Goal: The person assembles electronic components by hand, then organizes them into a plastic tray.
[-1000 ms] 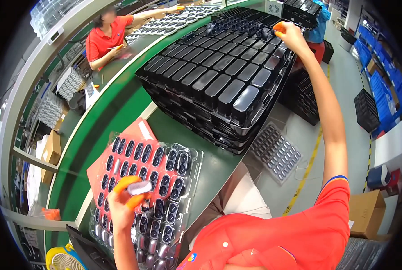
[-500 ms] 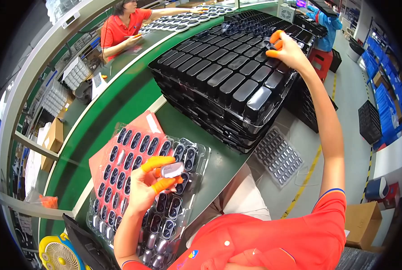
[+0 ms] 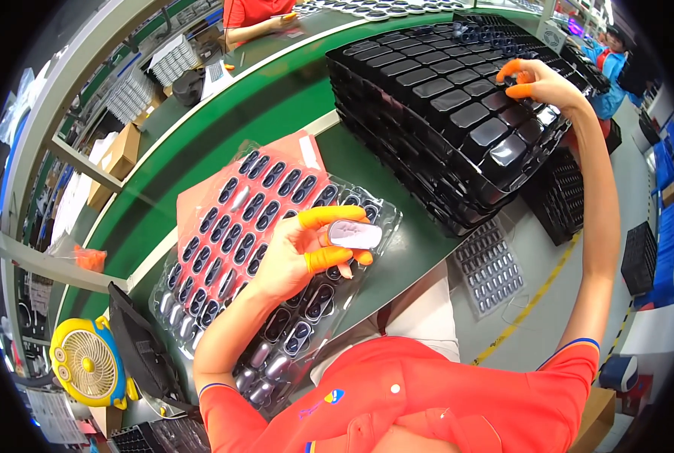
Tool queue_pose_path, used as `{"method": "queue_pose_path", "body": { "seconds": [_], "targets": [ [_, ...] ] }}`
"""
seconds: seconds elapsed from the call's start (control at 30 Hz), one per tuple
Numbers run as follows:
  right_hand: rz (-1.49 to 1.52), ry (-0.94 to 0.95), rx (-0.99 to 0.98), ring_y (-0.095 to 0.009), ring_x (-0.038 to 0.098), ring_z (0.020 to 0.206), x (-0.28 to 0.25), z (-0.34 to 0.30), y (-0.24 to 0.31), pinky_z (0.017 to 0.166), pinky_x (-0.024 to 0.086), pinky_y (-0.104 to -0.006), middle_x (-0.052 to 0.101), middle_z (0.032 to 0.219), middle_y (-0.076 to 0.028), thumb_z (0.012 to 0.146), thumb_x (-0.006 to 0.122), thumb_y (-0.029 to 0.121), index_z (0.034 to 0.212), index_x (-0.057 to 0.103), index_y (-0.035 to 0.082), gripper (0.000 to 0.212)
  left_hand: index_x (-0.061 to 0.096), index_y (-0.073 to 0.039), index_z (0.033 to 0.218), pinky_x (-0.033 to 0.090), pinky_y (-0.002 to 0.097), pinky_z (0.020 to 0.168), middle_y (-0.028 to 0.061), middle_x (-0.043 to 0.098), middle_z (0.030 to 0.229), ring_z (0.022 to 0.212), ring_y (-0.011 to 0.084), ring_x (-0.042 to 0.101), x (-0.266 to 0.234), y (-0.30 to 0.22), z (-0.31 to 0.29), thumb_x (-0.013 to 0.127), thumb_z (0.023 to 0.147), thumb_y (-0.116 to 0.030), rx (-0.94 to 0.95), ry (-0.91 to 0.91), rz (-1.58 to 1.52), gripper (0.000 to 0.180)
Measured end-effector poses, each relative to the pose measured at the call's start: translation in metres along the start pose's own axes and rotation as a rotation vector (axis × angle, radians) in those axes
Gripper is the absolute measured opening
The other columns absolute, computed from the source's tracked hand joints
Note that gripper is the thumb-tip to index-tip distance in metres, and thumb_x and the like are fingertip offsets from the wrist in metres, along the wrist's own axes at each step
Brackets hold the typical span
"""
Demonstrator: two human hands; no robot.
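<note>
My left hand (image 3: 295,253), with orange finger covers, grips a small pale oval piece (image 3: 354,235) between thumb and fingers. It is above a clear plastic tray (image 3: 388,220) filled with rows of dark oval pieces (image 3: 267,215), each with two round openings, and some silver ones. My right hand (image 3: 552,89), also in orange finger covers, reaches over the far right part of a tall stack of black moulded trays (image 3: 427,98). Its thumb and fingers are curled toward each other around something dark that I cannot make out.
A pink sheet (image 3: 193,198) lies beneath the clear tray on the green bench. A yellow fan (image 3: 87,362) and a black bag (image 3: 144,351) are at the lower left. Another person (image 3: 257,19) works across the green conveyor (image 3: 223,124). A second clear tray (image 3: 489,268) is low on the right.
The view has shifted, so the bench and trays sit farther right and the fan shows more fully. My left hand still holds the pale piece; my right hand stays over the black trays.
</note>
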State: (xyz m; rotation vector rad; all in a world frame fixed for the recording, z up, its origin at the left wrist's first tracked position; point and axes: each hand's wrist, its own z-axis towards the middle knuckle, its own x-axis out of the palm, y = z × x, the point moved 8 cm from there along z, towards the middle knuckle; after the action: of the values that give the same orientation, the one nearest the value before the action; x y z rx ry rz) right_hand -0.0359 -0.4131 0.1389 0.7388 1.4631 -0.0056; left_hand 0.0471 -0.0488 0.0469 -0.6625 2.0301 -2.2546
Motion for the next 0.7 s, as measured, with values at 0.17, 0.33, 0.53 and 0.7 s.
{"method": "queue_pose_path", "body": {
  "seconds": [0.17,0.33,0.53,0.7],
  "targets": [
    [0.47,-0.057,-0.045,-0.003,0.046,0.052,0.014,0.009,-0.008,0.047,0.034,-0.0131,0.057,0.08,-0.003,0.079,0.062,0.012,0.106,0.058,0.006,0.028,0.052,0.002,0.116,0.053,0.0256,0.059,0.0161,0.059,0.103,0.082,0.0225,0.064,-0.003,0.005,0.0,0.066,0.074,-0.001,-0.036,-0.013,0.027,0.045],
    [0.815,-0.105,-0.166,-0.002,0.049,0.05,0.029,-0.001,0.016,0.044,0.035,-0.0119,0.061,0.078,-0.003,0.081,0.062,0.011,0.102,0.059,0.003,0.022,0.051,0.001,0.117,0.052,0.025,0.06,0.0162,0.06,0.102,0.081,0.0217,0.064,-0.005,0.014,0.002,0.068,0.072,-0.003,-0.083,-0.04,0.076,0.048],
    [0.946,-0.227,-0.276,-0.004,0.055,0.056,0.04,-0.051,0.071,0.047,0.041,-0.0134,0.062,0.078,-0.004,0.081,0.062,0.008,0.1,0.061,0.001,0.02,0.047,0.001,0.122,0.052,0.0279,0.07,0.014,0.059,0.104,0.089,0.0208,0.061,0.009,0.009,-0.002,0.059,0.08,0.005,0.007,0.01,0.056,0.044],
    [0.826,-0.327,-0.334,-0.009,0.057,0.059,0.078,-0.114,0.13,0.056,0.048,-0.0184,0.061,0.087,-0.008,0.08,0.063,0.003,0.089,0.063,-0.004,0.011,0.045,0.001,0.122,0.052,0.0296,0.073,0.0156,0.058,0.106,0.091,0.022,0.061,0.015,0.014,-0.006,0.057,0.082,0.004,-0.018,0.075,0.047,0.042]
  ]
}}
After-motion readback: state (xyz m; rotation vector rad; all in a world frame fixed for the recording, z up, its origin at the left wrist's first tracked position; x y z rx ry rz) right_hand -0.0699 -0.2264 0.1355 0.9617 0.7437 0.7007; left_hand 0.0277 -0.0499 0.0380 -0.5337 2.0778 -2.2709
